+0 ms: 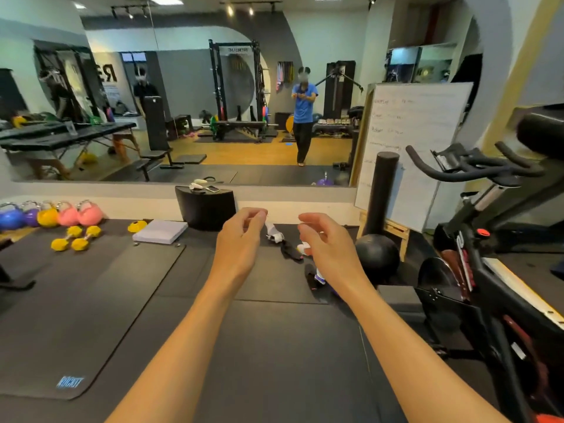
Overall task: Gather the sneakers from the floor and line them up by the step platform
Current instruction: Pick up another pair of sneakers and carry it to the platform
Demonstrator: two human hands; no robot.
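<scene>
Head view: the left hand point(241, 239) and right hand point(328, 245) hover over the black rubber floor point(274, 346), fingers loosely curled and holding nothing. The sneakers lie scattered on that floor. A white-and-grey sneaker point(274, 235) is at 3 o'clock of the left hand. A black sneaker point(291, 253) lies just beside it at its 5 o'clock. A purple-and-white sneaker point(319, 276) sits farther on at 4 o'clock, partly hidden by the right wrist. How many there are in all cannot be told. The black curved block point(207, 209) against the mirror wall, at 10 o'clock of the shoes, is probably the step platform. A smartphone point(213, 188) rests on top of it.

The likeliest slip is a missed shoe, since the black one blends into the dark floor. Reaching for the purple one brings the right arm near the black medicine ball point(377, 254) at 2 o'clock and the upright black foam roller point(383, 190) behind it. A careless elbow could roll the ball or topple the roller. Shoes set down hard against the block could jolt the phone off.
</scene>
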